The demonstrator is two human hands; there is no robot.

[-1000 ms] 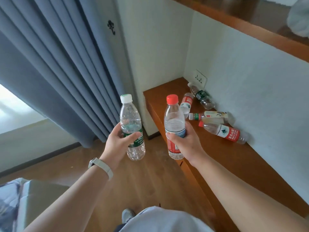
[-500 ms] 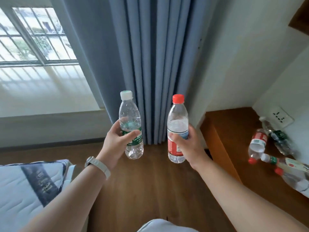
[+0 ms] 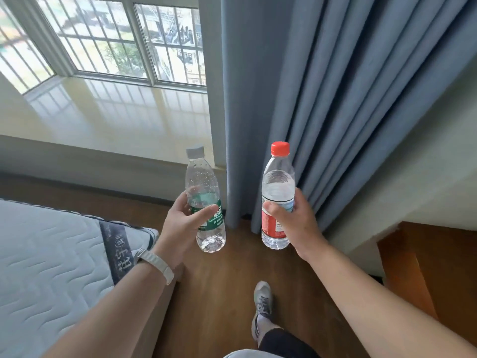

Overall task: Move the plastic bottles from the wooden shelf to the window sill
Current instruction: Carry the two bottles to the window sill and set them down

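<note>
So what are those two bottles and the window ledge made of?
Both bottles, white-capped and red-capped, look like thin clear plastic: see-through walls, printed labels. The window sill seems polished stone or tile, since it mirrors the window bars; I can't tell which.

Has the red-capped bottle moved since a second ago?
Yes. The red-capped bottle, held in the right hand, has left the wooden shelf behind and now sits before the curtain, nearer the window sill.

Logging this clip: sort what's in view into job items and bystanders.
Job: green-label bottle in left hand; red-label bottle in right hand; window sill; wooden shelf.
Bystanders: curtain; mattress; wristband; shoe.
</note>
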